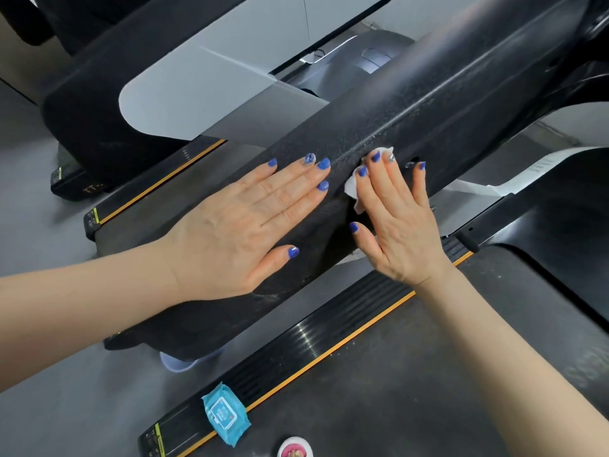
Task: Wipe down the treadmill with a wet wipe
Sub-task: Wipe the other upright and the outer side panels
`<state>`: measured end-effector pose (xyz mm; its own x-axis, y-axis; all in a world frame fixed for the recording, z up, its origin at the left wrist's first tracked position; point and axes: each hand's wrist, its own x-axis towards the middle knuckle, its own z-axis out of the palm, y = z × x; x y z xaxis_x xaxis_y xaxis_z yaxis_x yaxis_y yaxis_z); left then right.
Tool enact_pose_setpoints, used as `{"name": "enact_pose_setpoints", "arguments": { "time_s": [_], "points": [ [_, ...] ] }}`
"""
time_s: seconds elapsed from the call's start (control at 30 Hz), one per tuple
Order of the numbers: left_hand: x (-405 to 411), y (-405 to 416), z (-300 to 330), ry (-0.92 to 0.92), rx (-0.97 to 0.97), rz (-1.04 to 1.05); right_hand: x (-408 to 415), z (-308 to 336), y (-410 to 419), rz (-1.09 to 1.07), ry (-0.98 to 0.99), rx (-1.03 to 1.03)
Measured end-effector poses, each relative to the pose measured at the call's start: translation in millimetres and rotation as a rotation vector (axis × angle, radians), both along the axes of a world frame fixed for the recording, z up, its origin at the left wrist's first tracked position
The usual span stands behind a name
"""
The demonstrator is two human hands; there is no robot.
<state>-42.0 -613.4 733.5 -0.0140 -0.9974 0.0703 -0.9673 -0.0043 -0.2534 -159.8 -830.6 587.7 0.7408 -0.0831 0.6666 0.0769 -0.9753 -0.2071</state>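
A broad black treadmill handrail runs diagonally from lower left to upper right. My left hand lies flat on it, fingers straight and spread. My right hand presses a white wet wipe flat against the rail just right of the left hand; only the wipe's edges show around my fingers. Wet speckles glisten on the rail above the wipe. The treadmill's belt and ribbed side rail with an orange stripe lie below.
A blue pack of wet wipes lies on the side rail near the bottom. A small pink and white round object sits at the bottom edge. A neighbouring treadmill with a grey arm stands at the upper left, over grey floor.
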Motion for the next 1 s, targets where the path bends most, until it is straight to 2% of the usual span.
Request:
{"name": "enact_pose_setpoints", "arguments": {
  "time_s": [0.17,0.3,0.43,0.63,0.73,0.87,1.0],
  "points": [
    [2,0,0,-0.006,0.005,-0.004,12,34,11,-0.056,-0.057,0.194],
    [1,2,-2,0.012,0.004,-0.012,-4,8,6,-0.108,0.029,0.21],
    [2,1,-1,0.011,0.005,-0.019,-9,14,9,-0.1,0.083,0.345],
    [2,1,1,0.038,0.017,-0.022,-16,21,40,-0.105,-0.01,0.514],
    [2,0,3,0.085,0.02,-0.02,-13,20,45,-0.148,-0.021,0.516],
    [0,-17,16,0.202,-0.02,-0.061,-22,5,38,-0.137,0.092,0.411],
    [1,-59,18,0.182,-0.003,-0.026,-27,-5,22,-0.072,0.163,0.301]
  ]
}}
